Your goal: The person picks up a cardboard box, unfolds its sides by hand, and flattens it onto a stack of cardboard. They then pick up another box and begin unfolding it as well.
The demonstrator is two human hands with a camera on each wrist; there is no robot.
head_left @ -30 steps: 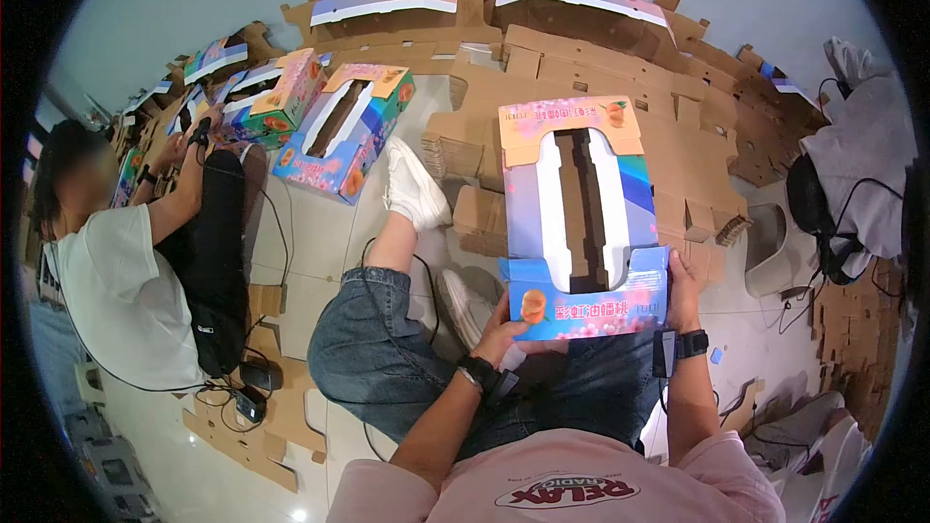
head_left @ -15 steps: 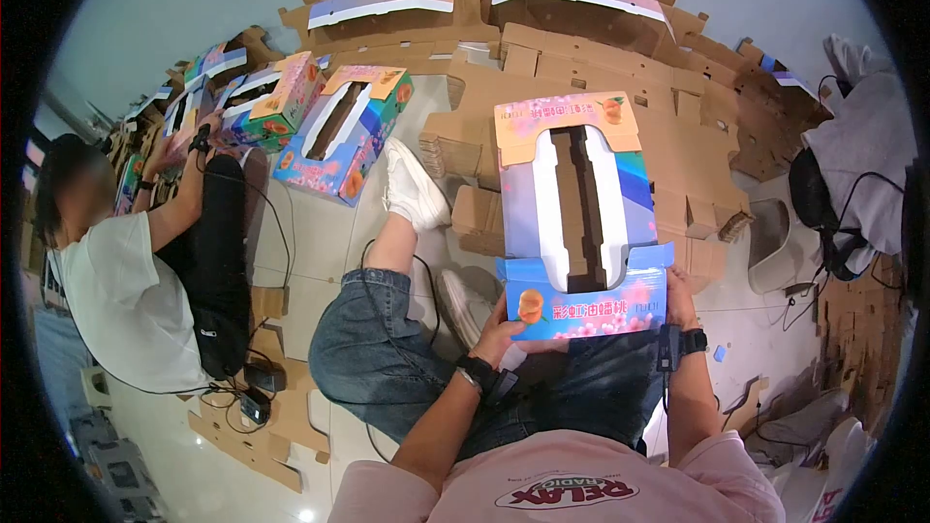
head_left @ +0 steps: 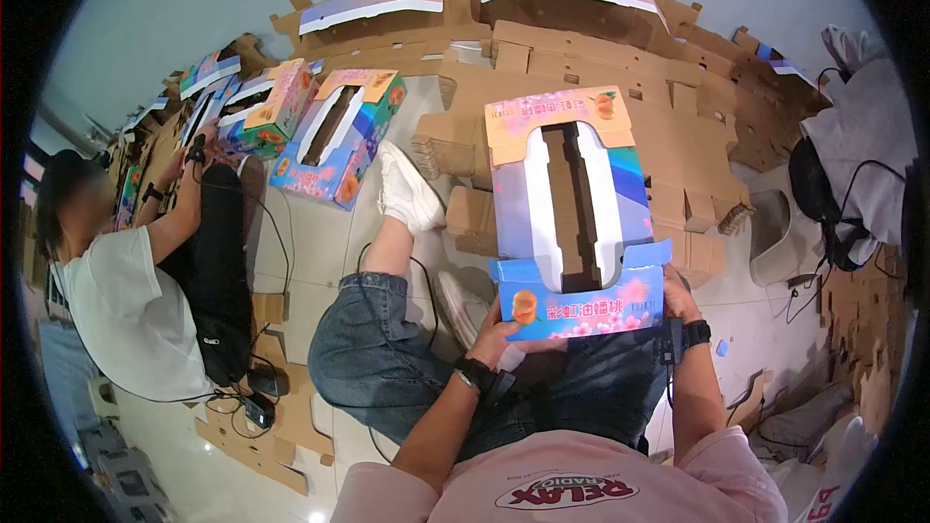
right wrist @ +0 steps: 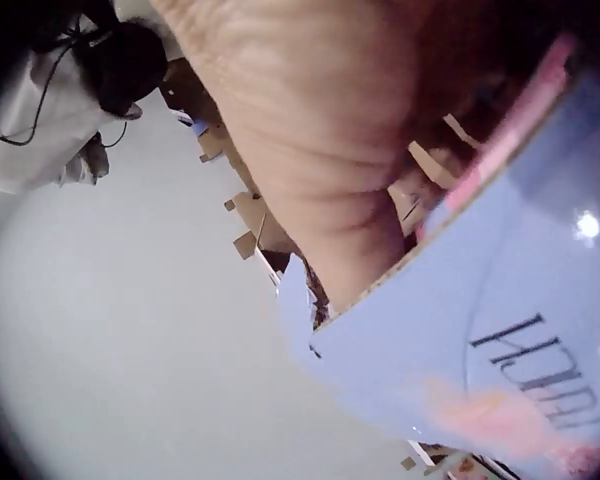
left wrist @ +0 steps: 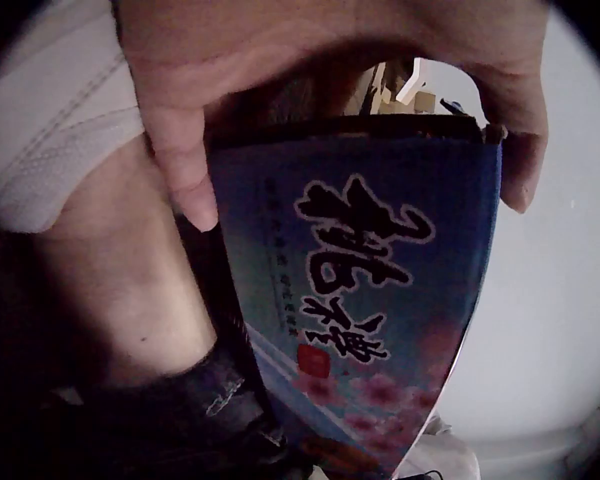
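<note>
A printed cardboard fruit box [head_left: 635, 194], with peaches, blossoms and a long slot in its top, is tilted up over the person's lap. At its near left corner the left hand [head_left: 497, 337] grips the box, thumb toward the printed front. The left wrist view shows this hand [left wrist: 340, 50] spanning one end of the box, thumb and fingers on opposite sides. By the near right corner, the right hand [head_left: 681, 302] holds the box, its fingers partly hidden behind the blue front flap [head_left: 620, 305]. In the right wrist view the thumb side passes behind the flap's edge [right wrist: 430, 330].
Flattened brown cardboard sheets [head_left: 581, 53] are stacked ahead. Finished-looking printed boxes [head_left: 339, 136] stand on the floor ahead left, near another seated person [head_left: 126, 300] who handles a box. Cables and small black devices [head_left: 260, 410] lie on the left. A grey stool [head_left: 775, 232] stands at right.
The right hand has shifted inward from the box's side to behind the front flap, whose right corner now sticks out more. The left hand keeps its grip. The view has shifted slightly.
</note>
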